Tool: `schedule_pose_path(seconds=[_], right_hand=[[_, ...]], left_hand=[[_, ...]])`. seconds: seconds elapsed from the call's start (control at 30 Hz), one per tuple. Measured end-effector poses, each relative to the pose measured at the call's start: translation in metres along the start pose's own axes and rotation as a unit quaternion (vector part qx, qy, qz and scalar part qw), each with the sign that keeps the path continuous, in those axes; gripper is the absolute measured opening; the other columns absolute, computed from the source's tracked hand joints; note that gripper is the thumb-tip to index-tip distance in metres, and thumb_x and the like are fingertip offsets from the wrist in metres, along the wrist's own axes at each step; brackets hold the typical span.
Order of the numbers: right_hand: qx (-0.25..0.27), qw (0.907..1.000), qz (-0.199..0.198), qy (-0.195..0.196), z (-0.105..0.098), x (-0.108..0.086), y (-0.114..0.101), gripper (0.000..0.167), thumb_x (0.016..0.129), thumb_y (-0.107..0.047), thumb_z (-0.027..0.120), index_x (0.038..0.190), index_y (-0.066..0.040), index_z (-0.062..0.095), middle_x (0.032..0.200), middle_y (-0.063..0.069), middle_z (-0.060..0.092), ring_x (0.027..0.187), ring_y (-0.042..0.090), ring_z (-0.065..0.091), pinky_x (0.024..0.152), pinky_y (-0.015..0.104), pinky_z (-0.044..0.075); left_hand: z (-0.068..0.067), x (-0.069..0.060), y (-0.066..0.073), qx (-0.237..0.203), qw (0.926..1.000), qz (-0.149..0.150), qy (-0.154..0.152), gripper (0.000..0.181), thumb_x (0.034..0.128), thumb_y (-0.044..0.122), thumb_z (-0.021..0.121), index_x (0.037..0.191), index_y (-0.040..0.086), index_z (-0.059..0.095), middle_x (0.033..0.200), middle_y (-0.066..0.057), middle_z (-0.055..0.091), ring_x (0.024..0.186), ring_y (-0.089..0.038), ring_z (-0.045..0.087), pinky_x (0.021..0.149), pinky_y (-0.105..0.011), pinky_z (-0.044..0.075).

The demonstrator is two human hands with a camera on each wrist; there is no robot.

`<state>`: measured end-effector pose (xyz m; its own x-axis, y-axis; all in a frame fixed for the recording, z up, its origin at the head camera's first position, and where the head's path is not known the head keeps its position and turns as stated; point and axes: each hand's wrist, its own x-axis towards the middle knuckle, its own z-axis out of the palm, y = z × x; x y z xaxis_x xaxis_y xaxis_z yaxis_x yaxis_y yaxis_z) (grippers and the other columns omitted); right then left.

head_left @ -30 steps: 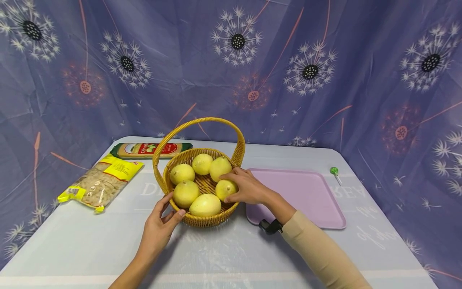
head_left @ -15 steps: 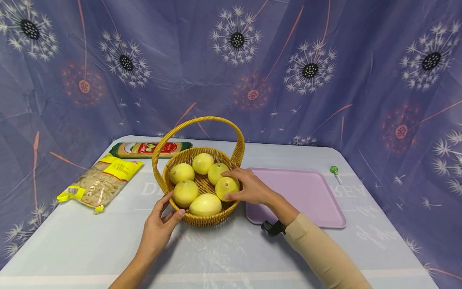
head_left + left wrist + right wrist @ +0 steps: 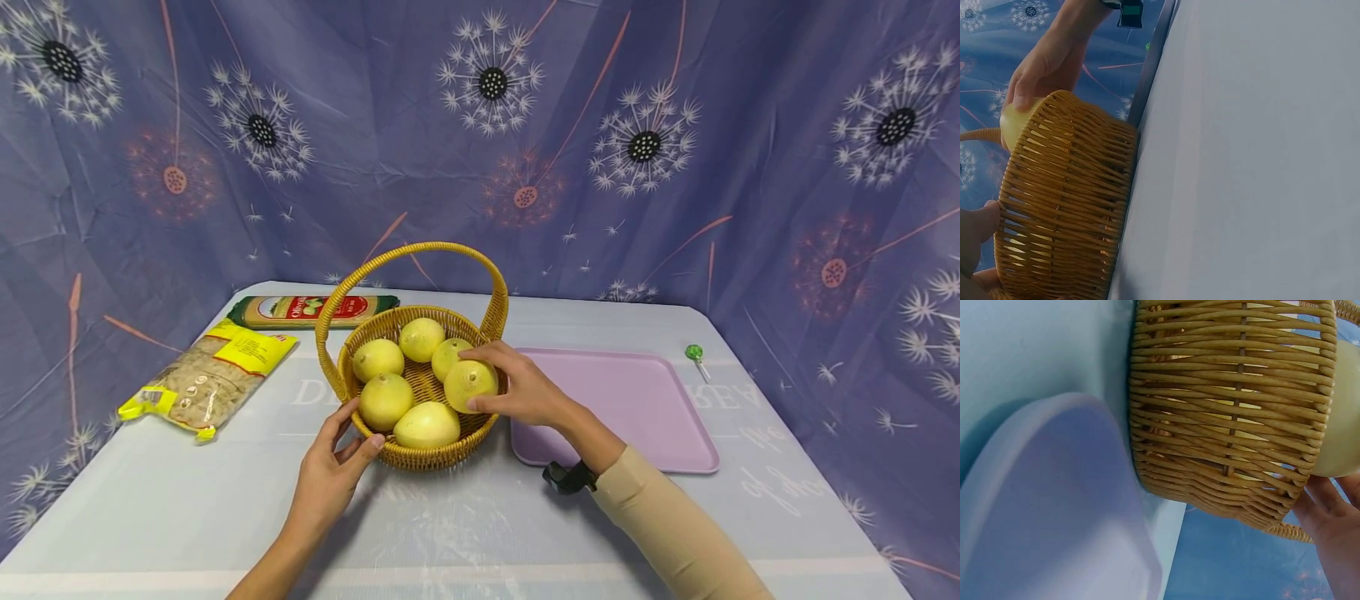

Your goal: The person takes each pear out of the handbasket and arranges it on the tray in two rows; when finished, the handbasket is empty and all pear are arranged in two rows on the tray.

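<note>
A yellow woven basket with a tall arched handle holds several pale yellow round fruits. My left hand holds the near left side of its rim, thumb and fingers spread apart; in the left wrist view, part of the left hand shows at the rim. My right hand grips one fruit at the basket's right side, fingers behind it and thumb in front. That fruit stands above the rim in the right wrist view, where the basket wall hides its lower part.
A lilac tray lies right of the basket, below my right forearm. Further right is a green lollipop. At the left are a yellow-and-clear food bag and a green-ended noodle pack. A patterned curtain hangs behind the table.
The gripped fruit has risen slightly with my right hand and covers more of the fruit behind it, which has also shifted. My left hand and the basket have stayed put.
</note>
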<state>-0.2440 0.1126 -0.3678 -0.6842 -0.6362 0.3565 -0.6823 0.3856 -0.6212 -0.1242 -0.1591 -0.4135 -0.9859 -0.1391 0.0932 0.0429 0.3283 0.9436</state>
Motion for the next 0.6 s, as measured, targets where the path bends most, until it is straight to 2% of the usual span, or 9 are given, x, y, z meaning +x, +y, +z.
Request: schedule_pose_path(seconds=[0.13,0.2,0.4,0.6], right_hand=[[0.008,0.9999,0.005,0.008,-0.002,-0.001,-0.001,0.06,0.079,-0.034,0.077,0.133,-0.026,0.052,0.127,-0.003,0.052,0.101,0.012,0.052,0.076,0.028,0.05],[0.015,0.9998,0.007,0.013,-0.003,-0.002,-0.002,0.06,0.079,-0.033,0.077,0.133,-0.026,0.052,0.129,-0.004,0.052,0.104,0.012,0.052,0.079,0.028,0.051],[0.049,0.9985,0.002,0.022,-0.007,-0.005,-0.003,0.06,0.08,-0.026,0.077,0.133,-0.017,0.053,0.128,0.0,0.052,0.111,0.015,0.054,0.093,0.034,0.053],[0.053,0.9977,-0.01,0.041,-0.013,-0.007,-0.004,0.06,0.079,-0.022,0.078,0.133,-0.018,0.053,0.128,0.0,0.052,0.113,0.015,0.053,0.093,0.031,0.053]], left_hand=[[0.0,0.0,0.0,0.001,1.0,0.001,0.001,0.067,0.0895,0.034,0.064,0.146,0.016,0.033,0.156,-0.012,0.025,0.141,-0.032,0.032,0.106,-0.041,0.042],[0.0,0.0,0.0,0.0,1.0,0.0,0.001,0.067,0.0894,0.034,0.064,0.146,0.016,0.033,0.156,-0.011,0.025,0.141,-0.032,0.032,0.106,-0.041,0.042],[0.0,0.0,0.0,-0.001,1.0,0.001,0.001,0.067,0.0896,0.033,0.064,0.146,0.017,0.033,0.156,-0.011,0.025,0.14,-0.032,0.032,0.106,-0.041,0.042],[0.0,0.0,0.0,-0.003,1.0,0.001,0.002,0.066,0.0896,0.033,0.065,0.146,0.016,0.034,0.155,-0.011,0.026,0.14,-0.032,0.033,0.105,-0.041,0.043]])
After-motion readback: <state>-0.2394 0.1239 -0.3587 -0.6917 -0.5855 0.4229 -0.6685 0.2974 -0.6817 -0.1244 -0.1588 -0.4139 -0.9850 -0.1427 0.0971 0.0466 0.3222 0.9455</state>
